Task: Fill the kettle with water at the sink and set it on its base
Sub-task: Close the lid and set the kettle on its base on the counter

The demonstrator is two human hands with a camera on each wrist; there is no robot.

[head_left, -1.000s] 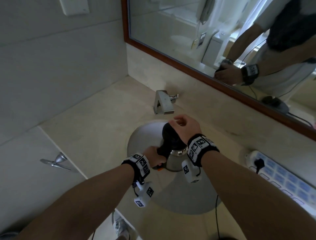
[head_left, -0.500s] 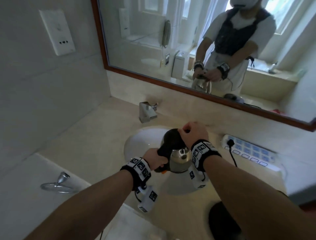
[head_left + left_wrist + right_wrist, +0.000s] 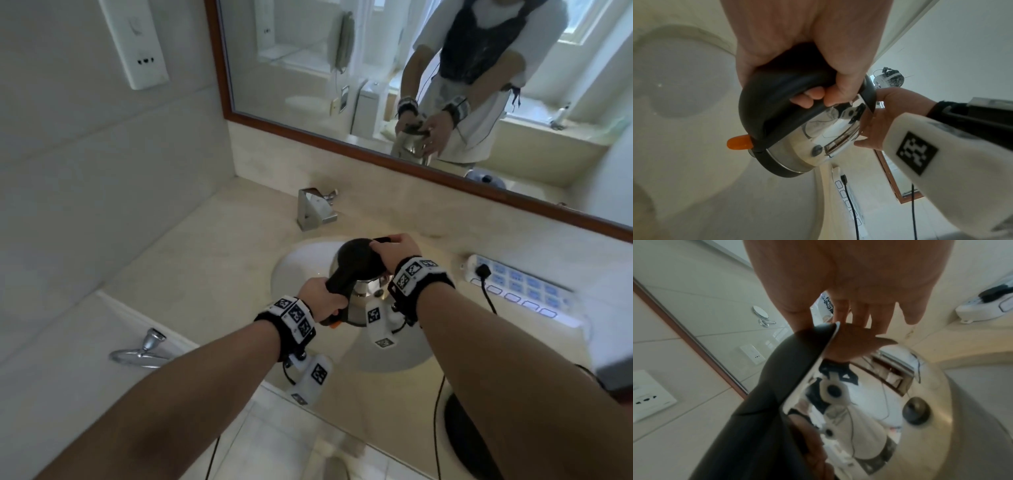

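A steel kettle (image 3: pixel 366 298) with a black lid (image 3: pixel 356 260) and an orange switch (image 3: pixel 740 144) hangs over the white sink basin (image 3: pixel 301 263), in front of the faucet (image 3: pixel 315 209). My left hand (image 3: pixel 320 298) grips the black handle, fingers wrapped round it (image 3: pixel 830 95). My right hand (image 3: pixel 394 251) is at the lid's far edge; in the right wrist view the thumb and fingers (image 3: pixel 838 318) pinch the lid's rim (image 3: pixel 797 361), which stands tilted off the shiny body (image 3: pixel 900 394). The round black base (image 3: pixel 469 438) lies on the counter at the lower right.
A white power strip (image 3: pixel 520 287) with a black plug lies on the counter right of the basin, its cord running toward the base. A framed mirror (image 3: pixel 376 85) backs the counter. A chrome towel ring (image 3: pixel 140 353) and a wall socket plate (image 3: pixel 137 41) are on the left.
The head view has tilted up toward the mirror. Both hands stay on the kettle over the basin; my right hand has shifted from the lid's top to its far edge.
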